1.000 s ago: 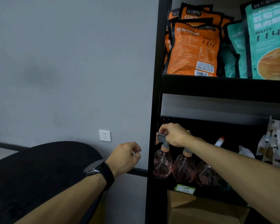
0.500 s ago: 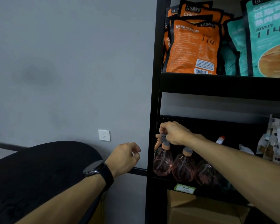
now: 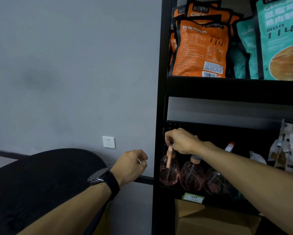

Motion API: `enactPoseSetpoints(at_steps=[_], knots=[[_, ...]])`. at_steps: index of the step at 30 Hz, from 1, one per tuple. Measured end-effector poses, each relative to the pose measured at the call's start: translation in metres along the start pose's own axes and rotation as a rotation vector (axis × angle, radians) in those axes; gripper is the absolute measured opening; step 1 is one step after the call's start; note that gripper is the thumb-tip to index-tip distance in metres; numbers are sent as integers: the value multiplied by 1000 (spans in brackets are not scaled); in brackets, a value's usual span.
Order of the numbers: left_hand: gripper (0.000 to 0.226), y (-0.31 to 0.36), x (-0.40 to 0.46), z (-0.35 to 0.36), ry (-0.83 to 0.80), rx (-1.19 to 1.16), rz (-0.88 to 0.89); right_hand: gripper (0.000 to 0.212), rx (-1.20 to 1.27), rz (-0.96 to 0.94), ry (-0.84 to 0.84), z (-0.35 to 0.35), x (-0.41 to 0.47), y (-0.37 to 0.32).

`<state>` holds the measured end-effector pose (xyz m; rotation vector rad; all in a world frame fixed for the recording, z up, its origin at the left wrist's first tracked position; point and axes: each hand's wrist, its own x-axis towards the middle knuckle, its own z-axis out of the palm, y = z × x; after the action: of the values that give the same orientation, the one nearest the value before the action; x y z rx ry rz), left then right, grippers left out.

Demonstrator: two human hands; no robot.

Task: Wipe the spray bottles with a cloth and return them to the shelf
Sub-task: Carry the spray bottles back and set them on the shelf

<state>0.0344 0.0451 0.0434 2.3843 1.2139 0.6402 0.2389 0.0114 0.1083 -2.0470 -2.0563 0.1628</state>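
Three clear pink spray bottles stand in a row on the lower level of a black shelf (image 3: 233, 89). My right hand (image 3: 182, 141) grips the spray head of the leftmost bottle (image 3: 169, 170), fingers curled round the top. A second bottle (image 3: 191, 175) stands right beside it, and the third bottle (image 3: 213, 182) is partly hidden behind my right forearm. My left hand (image 3: 131, 166) hovers left of the shelf post, fingers loosely curled, holding nothing. No cloth is in view.
Orange bags (image 3: 200, 48) and teal bags (image 3: 281, 39) fill the upper shelf. Packaged goods (image 3: 289, 146) and a white bottle with a red tip (image 3: 229, 146) sit to the right. A cardboard box (image 3: 210, 219) lies below. A black rounded table (image 3: 32, 184) and wall socket (image 3: 108, 142) are left.
My right hand has lifted slightly on the leftmost bottle's head, and the bottle has tilted a little. The left hand has barely moved.
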Motion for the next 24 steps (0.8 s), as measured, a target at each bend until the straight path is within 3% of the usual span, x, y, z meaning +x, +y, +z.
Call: enactPoseSetpoints(at_steps=[4, 9, 12, 15, 24], knots=[[23, 1, 1, 0, -2, -3, 0, 9, 30, 30, -12, -2, -1, 1], [25, 5, 5, -1, 15, -8, 6, 32, 191, 201, 84, 1, 2, 4], [25, 10, 8, -2, 14, 0, 20, 21, 273, 357, 153, 1, 2, -1], [25, 17, 10, -1, 14, 10, 36, 31, 347, 462, 51, 1, 1, -8], [24, 23, 13, -2, 17, 15, 37, 16, 417, 527, -79, -7, -6, -23]])
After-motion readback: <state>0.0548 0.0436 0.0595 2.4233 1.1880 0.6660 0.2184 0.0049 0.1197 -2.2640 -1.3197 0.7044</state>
